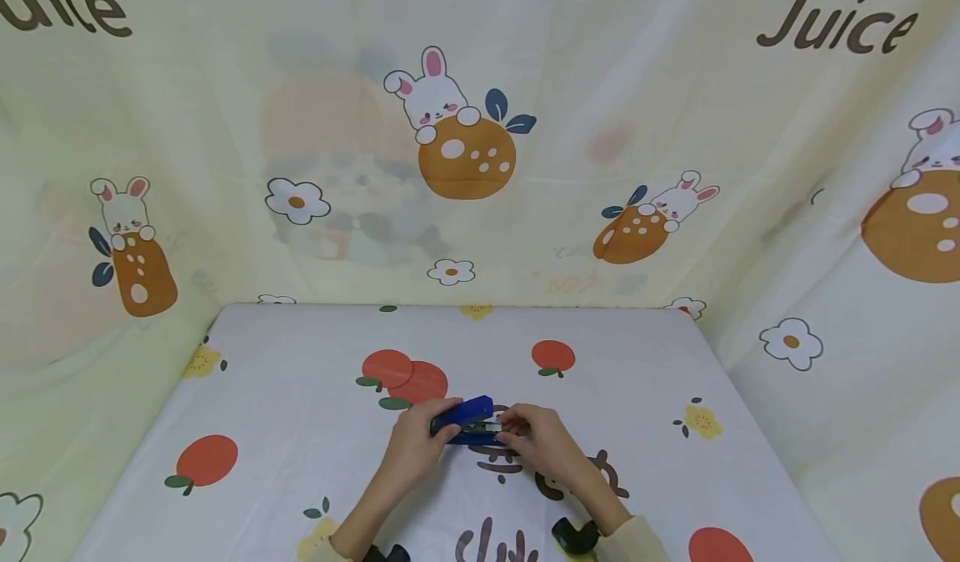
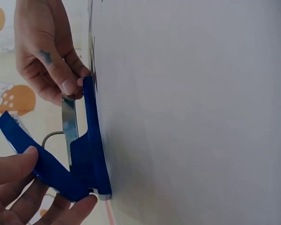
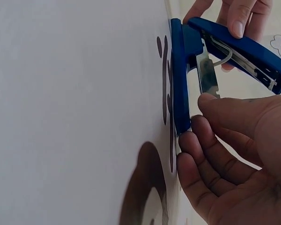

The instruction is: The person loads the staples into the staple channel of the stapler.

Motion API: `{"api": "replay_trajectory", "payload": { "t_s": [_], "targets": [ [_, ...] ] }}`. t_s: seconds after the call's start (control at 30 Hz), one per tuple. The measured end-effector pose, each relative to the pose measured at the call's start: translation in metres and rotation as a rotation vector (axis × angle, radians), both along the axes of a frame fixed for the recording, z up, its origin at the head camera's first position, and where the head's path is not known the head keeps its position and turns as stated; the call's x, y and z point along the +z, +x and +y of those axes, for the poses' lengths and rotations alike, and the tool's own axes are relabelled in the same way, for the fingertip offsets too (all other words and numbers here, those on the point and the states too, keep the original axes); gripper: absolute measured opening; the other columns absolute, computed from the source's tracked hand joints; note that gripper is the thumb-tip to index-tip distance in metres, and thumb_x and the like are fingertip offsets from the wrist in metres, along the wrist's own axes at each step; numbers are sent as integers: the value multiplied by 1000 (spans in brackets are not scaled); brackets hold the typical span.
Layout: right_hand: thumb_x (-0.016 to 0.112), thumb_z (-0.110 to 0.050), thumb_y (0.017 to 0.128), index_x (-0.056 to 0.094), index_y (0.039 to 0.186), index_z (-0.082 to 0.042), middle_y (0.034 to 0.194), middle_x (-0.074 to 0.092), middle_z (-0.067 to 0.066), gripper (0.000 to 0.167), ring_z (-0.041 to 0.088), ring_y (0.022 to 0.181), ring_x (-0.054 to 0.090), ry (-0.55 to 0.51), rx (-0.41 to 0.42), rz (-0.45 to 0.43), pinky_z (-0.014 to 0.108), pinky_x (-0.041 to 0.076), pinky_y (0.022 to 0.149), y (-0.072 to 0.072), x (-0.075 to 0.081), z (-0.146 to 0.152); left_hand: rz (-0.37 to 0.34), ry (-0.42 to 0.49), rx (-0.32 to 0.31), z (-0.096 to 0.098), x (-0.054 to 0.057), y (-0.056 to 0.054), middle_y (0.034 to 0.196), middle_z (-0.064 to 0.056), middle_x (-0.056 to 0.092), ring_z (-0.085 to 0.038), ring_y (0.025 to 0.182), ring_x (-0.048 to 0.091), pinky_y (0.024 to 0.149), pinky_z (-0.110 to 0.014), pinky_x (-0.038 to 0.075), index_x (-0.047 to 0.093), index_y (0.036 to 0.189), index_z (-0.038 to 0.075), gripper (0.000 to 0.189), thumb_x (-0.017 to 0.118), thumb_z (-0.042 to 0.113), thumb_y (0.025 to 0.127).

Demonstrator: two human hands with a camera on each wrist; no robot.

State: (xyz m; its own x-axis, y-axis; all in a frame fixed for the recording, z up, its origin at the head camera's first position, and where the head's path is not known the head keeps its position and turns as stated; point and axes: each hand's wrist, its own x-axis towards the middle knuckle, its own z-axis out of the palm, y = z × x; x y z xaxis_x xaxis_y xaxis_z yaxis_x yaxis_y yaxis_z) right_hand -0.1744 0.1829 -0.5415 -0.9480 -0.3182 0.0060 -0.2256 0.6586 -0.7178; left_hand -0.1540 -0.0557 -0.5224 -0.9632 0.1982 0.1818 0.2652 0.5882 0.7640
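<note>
A blue stapler (image 1: 467, 412) is spread wide on the table, its top arm (image 2: 40, 164) raised away from the base (image 3: 179, 79). My left hand (image 1: 412, 441) grips the top arm near the hinge, thumb on one side and fingers on the other. Between arm and base runs the metal staple channel (image 2: 69, 117), with a curved wire linking it to the raised arm. My right hand (image 1: 546, 441) pinches the free end of that channel between thumb and fingers, and its other fingertips lie right at the front tip of the base. Whether staples sit in the channel, I cannot tell.
The white tablecloth (image 1: 300, 429) carries printed fruit and brown lettering. Behind and at both sides hangs a pale curtain (image 1: 570, 62) with rabbit prints. A black rounded piece (image 1: 576, 537) shows beside my right forearm, and another black piece (image 1: 387, 554) by the left.
</note>
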Motion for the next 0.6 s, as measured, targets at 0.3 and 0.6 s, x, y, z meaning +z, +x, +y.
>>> {"api": "replay_trajectory", "payload": {
  "t_s": [0.3,0.6],
  "targets": [
    [79,-13,96,76,110,-11,95,74,-1,14,10,85,66,-2,3,5,18,60,79,1,0,1,-29,-59,15,4,1,0,129,-15,76,-36,124,71,108,-57,57,74,132,10,35,75,11,98],
    [79,-13,96,75,108,-12,95,75,0,13,10,85,67,0,6,16,20,62,79,0,0,0,24,-131,32,9,4,2,126,-14,77,-35,121,71,104,-57,58,75,130,11,35,77,10,95]
  ]
}}
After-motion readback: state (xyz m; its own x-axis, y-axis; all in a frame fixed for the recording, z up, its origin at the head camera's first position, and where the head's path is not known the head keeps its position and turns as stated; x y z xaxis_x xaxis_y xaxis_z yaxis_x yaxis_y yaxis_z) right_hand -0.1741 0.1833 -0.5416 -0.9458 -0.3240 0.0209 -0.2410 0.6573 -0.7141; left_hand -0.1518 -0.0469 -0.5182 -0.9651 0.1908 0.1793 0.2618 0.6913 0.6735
